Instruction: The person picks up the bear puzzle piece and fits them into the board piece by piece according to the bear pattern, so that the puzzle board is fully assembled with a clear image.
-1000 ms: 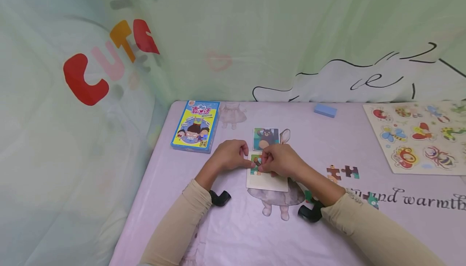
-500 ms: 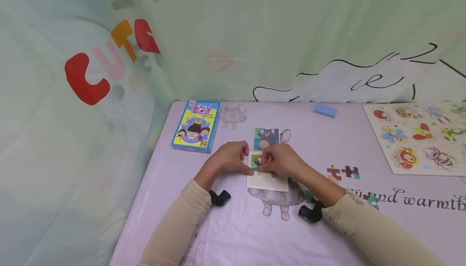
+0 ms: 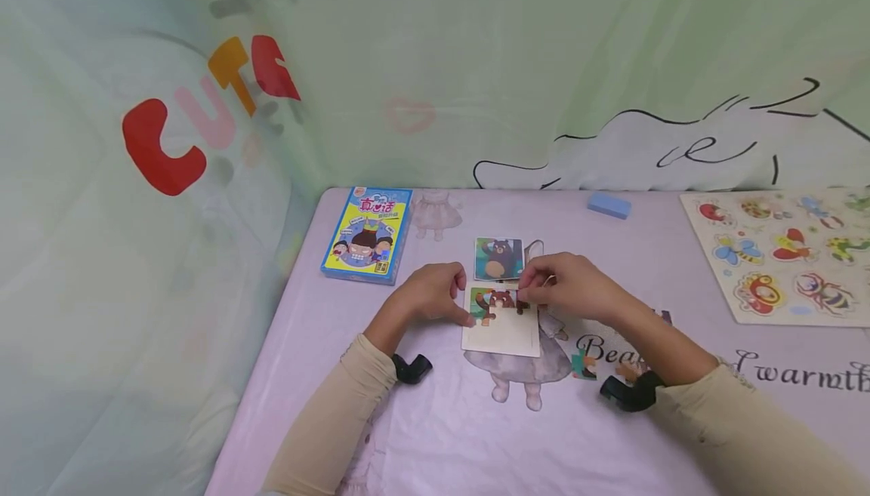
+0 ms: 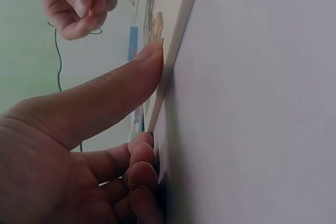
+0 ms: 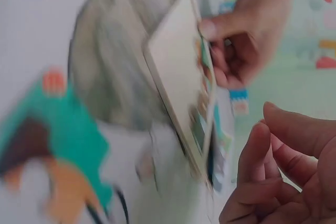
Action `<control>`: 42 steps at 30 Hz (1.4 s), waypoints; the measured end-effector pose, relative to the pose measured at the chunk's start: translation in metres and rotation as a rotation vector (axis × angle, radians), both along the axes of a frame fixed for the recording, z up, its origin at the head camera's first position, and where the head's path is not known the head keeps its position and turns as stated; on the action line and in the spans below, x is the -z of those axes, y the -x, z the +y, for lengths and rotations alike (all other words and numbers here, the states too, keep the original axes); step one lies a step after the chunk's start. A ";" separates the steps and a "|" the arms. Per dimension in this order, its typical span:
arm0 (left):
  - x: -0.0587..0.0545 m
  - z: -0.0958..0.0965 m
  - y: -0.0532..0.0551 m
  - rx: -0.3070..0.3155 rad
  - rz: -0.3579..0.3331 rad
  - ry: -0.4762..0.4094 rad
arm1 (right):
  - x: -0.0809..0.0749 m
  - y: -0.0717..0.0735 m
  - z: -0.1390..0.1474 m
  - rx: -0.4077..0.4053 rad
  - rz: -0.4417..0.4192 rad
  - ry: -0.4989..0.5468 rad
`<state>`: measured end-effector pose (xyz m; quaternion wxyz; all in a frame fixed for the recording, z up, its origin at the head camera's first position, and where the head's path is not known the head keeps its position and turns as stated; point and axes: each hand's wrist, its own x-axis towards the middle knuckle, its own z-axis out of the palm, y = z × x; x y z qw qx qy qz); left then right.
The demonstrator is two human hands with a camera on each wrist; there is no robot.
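A small puzzle tray [image 3: 503,339] is laid flat on the tablecloth [image 3: 435,439], directly below the bear card [image 3: 499,260]; bear-picture pieces [image 3: 503,299] are set along its upper part, lower part bare. Tray's left edge is touched by the left hand [image 3: 431,292]: thumb extended onto the rim, held apart from the other fingers, which are loosely curled at the upper-left corner. The right hand [image 3: 571,284] is held just above the upper-right corner, thumb and finger brought tip to tip, nothing visible between them, other fingers bent. Forearms are angled in from both lower corners. Loose pieces [image 3: 581,365] are seen near the right wrist.
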<state>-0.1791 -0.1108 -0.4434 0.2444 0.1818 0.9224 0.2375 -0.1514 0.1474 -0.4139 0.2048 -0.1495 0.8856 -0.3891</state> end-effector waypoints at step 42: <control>-0.002 -0.002 -0.002 -0.030 -0.011 -0.070 | 0.021 -0.024 0.128 0.073 0.028 -0.261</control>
